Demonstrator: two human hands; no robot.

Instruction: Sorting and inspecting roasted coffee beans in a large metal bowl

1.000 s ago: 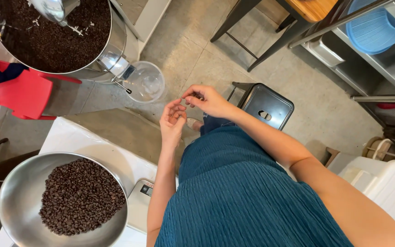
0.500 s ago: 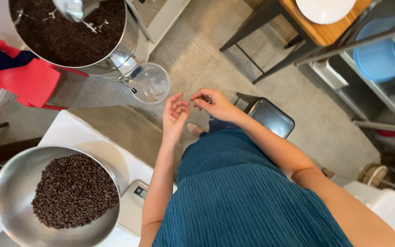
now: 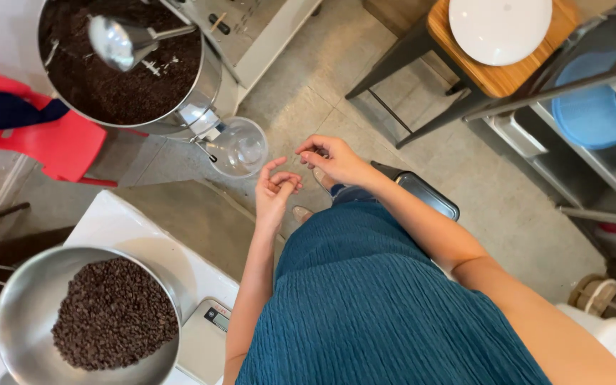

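Head view. The left hand (image 3: 276, 191) was raised over the floor (image 3: 322, 93), fingers loosely curled, palm partly up; whether it held anything could not be told. The right hand (image 3: 333, 158) sat just beside it, thumb and forefinger pinched together as if on something very small, too small to identify. Both hands hovered near the clear jar (image 3: 240, 146) at the outlet of the roaster drum (image 3: 204, 85), well apart from the bowl (image 3: 16, 314).

Progress, as judged: dark beans (image 3: 112, 314) already lay heaped in the bowl on the white table (image 3: 115, 228) beside a scale (image 3: 204, 335), and more beans filled the drum, where a metal scoop (image 3: 119, 39) rested. The hands appeared occupied with inspecting or picking at a tiny item; neither touched bowl, scoop or jar, so any weighing or transfer looked unfinished.

Counts: two hands; one bowl; one drum; one scoop; one jar; one scale; one red chair (image 3: 58, 139); one wooden stool (image 3: 465, 50) carrying one white plate (image 3: 500, 28); one blue tub (image 3: 593, 107) on a shelf; one black box (image 3: 429, 196) on the floor.
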